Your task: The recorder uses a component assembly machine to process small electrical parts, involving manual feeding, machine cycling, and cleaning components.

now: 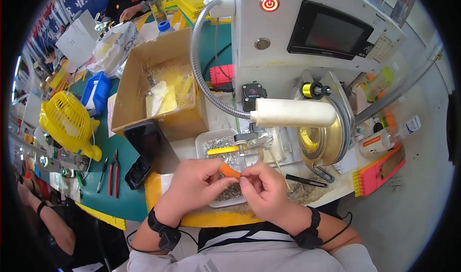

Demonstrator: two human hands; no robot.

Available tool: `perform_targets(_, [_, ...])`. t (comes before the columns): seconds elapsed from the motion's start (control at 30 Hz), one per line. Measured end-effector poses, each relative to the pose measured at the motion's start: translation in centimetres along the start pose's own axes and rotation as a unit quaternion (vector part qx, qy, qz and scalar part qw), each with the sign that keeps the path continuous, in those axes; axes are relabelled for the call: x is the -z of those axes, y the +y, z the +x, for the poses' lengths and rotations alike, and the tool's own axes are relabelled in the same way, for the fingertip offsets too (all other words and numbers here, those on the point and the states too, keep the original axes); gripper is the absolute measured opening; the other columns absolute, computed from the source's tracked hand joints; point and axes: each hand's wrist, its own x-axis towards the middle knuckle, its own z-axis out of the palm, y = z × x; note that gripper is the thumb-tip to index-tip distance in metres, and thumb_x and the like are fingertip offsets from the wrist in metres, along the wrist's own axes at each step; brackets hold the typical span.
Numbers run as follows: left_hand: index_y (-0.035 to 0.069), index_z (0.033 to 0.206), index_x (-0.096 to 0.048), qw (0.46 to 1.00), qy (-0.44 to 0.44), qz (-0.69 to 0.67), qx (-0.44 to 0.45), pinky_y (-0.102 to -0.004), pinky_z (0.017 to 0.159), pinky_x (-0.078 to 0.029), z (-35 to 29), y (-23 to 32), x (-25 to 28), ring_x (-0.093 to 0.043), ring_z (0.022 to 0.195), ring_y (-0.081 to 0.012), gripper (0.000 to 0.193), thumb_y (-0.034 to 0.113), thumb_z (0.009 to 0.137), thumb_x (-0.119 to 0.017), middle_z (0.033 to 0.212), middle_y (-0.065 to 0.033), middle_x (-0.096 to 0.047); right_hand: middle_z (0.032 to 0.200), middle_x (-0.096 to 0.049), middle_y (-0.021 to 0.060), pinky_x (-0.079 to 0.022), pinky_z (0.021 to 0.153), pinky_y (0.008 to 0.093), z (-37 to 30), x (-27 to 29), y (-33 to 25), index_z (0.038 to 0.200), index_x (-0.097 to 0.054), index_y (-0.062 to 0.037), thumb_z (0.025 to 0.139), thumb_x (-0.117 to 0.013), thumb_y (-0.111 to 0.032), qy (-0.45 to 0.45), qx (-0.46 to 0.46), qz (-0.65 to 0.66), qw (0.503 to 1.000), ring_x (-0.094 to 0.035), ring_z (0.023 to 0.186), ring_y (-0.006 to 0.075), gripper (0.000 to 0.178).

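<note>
Gap between obstacles: phone [151, 146] and white cylinder [294, 112]

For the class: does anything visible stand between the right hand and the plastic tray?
Nothing visible stands between the right hand and the plastic tray, though the hand hides part of it. The yellow bar overlaps the tray farther off.
</note>
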Motion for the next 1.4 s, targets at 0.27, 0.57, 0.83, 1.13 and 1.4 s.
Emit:
perform_targets(0.27, [0.009, 0.098, -0.079, 0.998, 0.046, 0.011, -0.035, -0.0291, 0.052, -0.043, 0.0, 1.9, 0.0, -0.056, 0.051, -0.0165, 0.017, 0.014, 0.083, -0.086, 0.06, -0.0027, -0.06, 0.078, -0.064, 0.0038, -0.041, 0.053, 0.0262, 0.0, 0.3, 0.0, 0.101, -0.069, -0.0032, 0.096, -0.075, -0.005, 0.005, 0.007, 0.02, 1.0, -0.054, 0.059, 0.0079, 0.008])
perform_targets(0.57, [0.01, 0.086, -0.073, 0.977, 0.063, 0.157, -0.127, -0.0337, 0.052, -0.045, -0.5, 1.9, 0.3, -0.063, 0.054, -0.024, 0.011, 0.011, 0.08, -0.082, 0.062, -0.0036, -0.062, 0.073, -0.061, 0.0041, -0.043, 0.053, 0.029, 0.2, 0.4, -0.1, 0.101, -0.072, -0.0032, 0.095, -0.076, -0.006, -0.036, 0.01, 0.013, 0.999, -0.056, 0.056, 0.012, 0.008])
perform_targets(0.83, [0.011, 0.083, -0.068, 0.958, 0.063, 0.246, -0.134, -0.0359, 0.051, -0.045, -0.2, 3.3, 1.7, -0.062, 0.053, -0.025, 0.013, 0.01, 0.081, -0.081, 0.06, -0.0027, -0.06, 0.077, -0.064, 0.0074, -0.052, 0.058, 0.0352, 0.6, 0.0, -1.2, 0.112, -0.07, -0.0045, 0.092, -0.077, -0.011, -0.046, -0.016, -0.048, 0.998, -0.065, 0.061, 0.0214, 0.022])
perform_targets(1.13, [0.008, 0.089, -0.071, 0.987, 0.038, 0.048, -0.152, -0.0284, 0.051, -0.043, 1.4, 4.8, 1.4, -0.058, 0.049, -0.0146, 0.012, 0.006, 0.083, -0.081, 0.062, 0.0006, -0.062, 0.083, -0.057, -0.0004, -0.035, 0.054, 0.0239, 0.3, 0.4, -2.1, 0.111, -0.063, -0.002, 0.102, -0.068, -0.003, 0.037, 0.058, 0.17, 0.983, -0.042, 0.059, 0.0035, 0.01])
perform_targets(1.4, [0.005, 0.095, -0.072, 0.978, 0.091, -0.053, -0.18, -0.022, 0.051, -0.038, 3.2, 6.4, -0.5, -0.052, 0.053, -0.0049, 0.011, 0.005, 0.089, -0.081, 0.063, 0.0018, -0.062, 0.096, -0.056, 0.0048, -0.041, 0.069, 0.0249, 1.0, 0.3, -2.2, 0.115, -0.058, 0.0, 0.105, -0.062, -0.002, 0.085, 0.098, 0.247, 0.96, -0.049, 0.076, 0.008, 0.012])
